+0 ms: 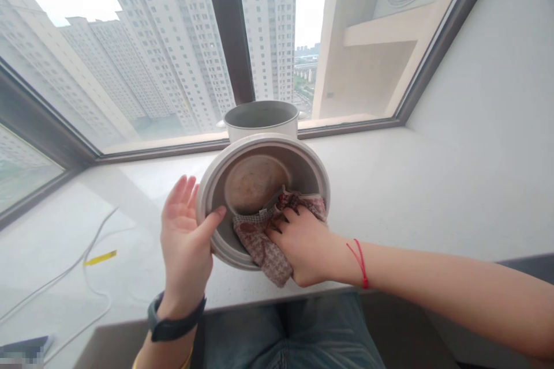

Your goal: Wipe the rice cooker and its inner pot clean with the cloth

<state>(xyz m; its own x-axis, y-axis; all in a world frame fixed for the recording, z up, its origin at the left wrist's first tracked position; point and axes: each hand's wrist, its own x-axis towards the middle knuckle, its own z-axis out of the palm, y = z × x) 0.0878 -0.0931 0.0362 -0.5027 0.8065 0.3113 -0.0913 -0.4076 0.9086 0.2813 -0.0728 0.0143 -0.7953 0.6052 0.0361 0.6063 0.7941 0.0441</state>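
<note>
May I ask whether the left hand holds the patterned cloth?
No, the right hand holds the patterned cloth, partly inside the tilted pot, while the left hand grips its rim.

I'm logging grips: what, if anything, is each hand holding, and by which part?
The left hand holds the pot by its left rim, thumb inside. The right hand holds the cloth near its middle, pressed against the pot's inside.

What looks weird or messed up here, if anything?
The bottom of the pot in the left hand does: it's blotchy brown, while the rim is pale grey. I can't tell whether that's staining or damage. I see nothing spilled.
</note>
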